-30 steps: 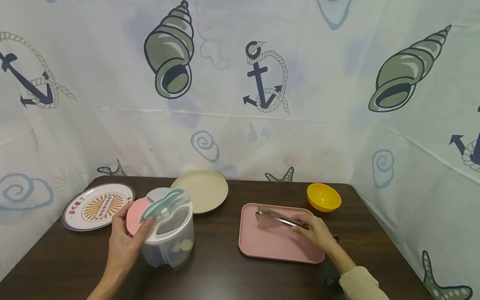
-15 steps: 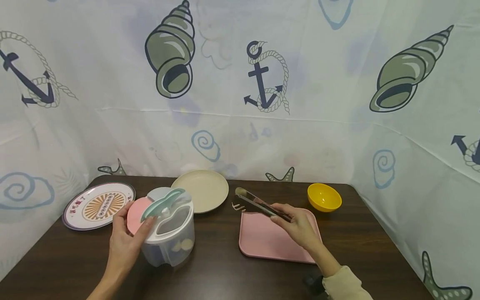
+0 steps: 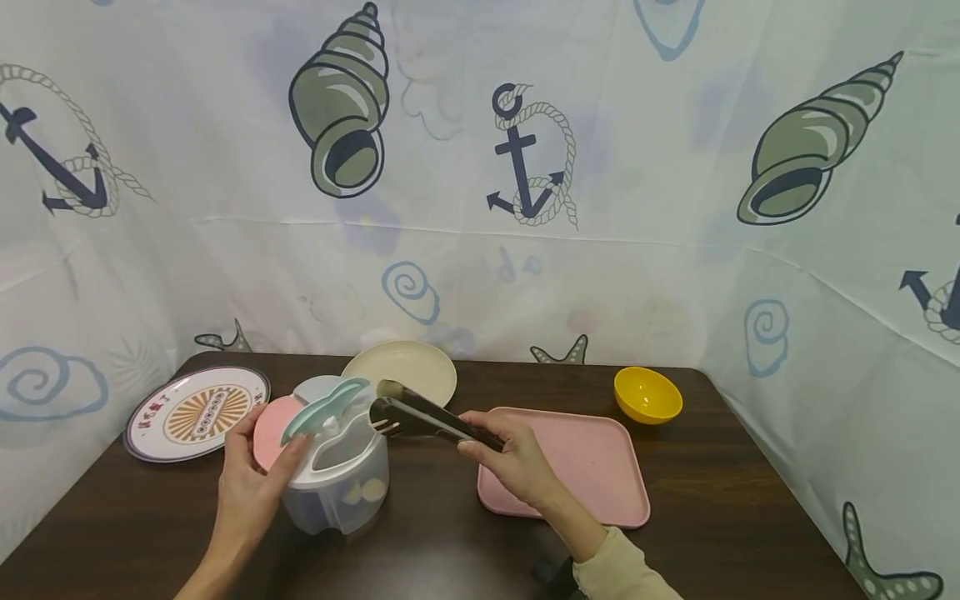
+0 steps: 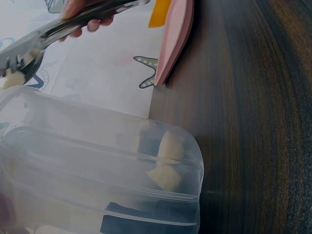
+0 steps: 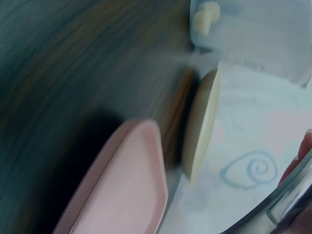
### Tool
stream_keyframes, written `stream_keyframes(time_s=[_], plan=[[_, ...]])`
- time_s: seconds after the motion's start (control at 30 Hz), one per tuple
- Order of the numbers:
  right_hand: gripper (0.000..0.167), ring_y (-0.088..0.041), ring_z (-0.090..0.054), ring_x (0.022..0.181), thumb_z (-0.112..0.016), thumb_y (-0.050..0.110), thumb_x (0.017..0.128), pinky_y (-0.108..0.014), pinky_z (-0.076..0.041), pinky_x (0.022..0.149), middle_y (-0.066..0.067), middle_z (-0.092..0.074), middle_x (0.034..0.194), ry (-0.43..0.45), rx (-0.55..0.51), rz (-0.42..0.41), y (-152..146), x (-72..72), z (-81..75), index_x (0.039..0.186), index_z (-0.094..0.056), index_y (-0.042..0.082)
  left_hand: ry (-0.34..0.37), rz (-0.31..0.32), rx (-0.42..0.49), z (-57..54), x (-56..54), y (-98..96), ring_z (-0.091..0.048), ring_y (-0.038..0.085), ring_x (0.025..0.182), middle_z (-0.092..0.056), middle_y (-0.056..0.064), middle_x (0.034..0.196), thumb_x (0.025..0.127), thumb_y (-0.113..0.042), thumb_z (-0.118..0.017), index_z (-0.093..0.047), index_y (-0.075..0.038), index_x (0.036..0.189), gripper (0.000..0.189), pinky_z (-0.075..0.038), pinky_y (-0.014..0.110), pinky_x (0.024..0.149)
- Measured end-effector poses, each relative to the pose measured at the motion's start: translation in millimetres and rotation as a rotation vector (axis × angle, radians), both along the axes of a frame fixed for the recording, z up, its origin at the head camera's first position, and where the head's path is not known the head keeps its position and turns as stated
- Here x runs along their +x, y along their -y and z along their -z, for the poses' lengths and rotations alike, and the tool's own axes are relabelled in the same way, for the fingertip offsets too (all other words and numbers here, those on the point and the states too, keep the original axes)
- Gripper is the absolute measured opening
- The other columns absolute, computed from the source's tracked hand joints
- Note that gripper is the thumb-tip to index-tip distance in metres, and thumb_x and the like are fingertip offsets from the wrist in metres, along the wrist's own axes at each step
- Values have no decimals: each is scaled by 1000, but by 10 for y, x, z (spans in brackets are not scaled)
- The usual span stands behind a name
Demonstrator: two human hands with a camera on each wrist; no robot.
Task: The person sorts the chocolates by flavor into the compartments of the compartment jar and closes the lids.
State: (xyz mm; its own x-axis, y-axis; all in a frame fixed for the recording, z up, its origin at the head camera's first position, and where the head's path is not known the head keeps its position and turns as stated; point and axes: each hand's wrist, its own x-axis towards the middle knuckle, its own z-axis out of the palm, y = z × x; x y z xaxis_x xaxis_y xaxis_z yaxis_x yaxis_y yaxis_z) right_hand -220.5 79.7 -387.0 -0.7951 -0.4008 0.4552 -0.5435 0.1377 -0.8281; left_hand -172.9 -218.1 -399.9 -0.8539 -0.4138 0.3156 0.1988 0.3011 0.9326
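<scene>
My left hand (image 3: 251, 487) grips a clear, divided food container (image 3: 318, 500), thumb at its raised green flap (image 3: 322, 410) and fingers by the pink flap (image 3: 272, 429). One compartment stands uncovered beside the green flap. Pale pieces (image 4: 170, 146) lie at the container's bottom. In my right hand (image 3: 517, 458) is a pair of metal tongs (image 3: 427, 412), their tips over the container's right rim. The left wrist view shows a pale piece (image 4: 13, 79) between the tong tips, just above the container's top edge. What the pieces are, I cannot tell.
A pink tray (image 3: 592, 467) lies under and beyond my right forearm. The yellow bowl (image 3: 648, 396) stands behind it at the right. A cream plate (image 3: 412, 375) is behind the container, and a white printed plate (image 3: 180, 429) lies at the left.
My right hand has lifted the tongs from the pink tray and carried them left to the container, a pale piece in their tips. My left hand and the container have stayed in place.
</scene>
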Motion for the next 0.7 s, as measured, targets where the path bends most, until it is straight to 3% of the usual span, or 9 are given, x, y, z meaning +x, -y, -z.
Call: stream_keyframes(time_s=[0.4,0.53,0.7], plan=[[29,-7,-59,91,-67,6,86,-30,-53,78,-16,-66,103,-23,-4,-66,326,13,-61,114,-64,0,-1,4,1,1,0,11,-44,-6,107,-44,-7,125,85,-9,-65,-32,-5,139,63,-35,2,85],[30,-9,-59,95,-67,8,86,-30,-52,82,-16,-65,106,4,-10,-85,407,20,-37,115,-64,0,-2,7,-8,13,-8,28,-44,-6,107,-43,-11,123,86,-8,-65,-31,-5,139,63,-34,2,85],[30,-16,-62,95,-66,11,87,-31,-52,84,-13,-66,107,-27,34,-82,447,15,16,115,-64,2,1,9,-21,24,-5,35,-43,-6,106,-42,-16,120,86,-7,-64,-31,-7,140,63,-33,2,85]])
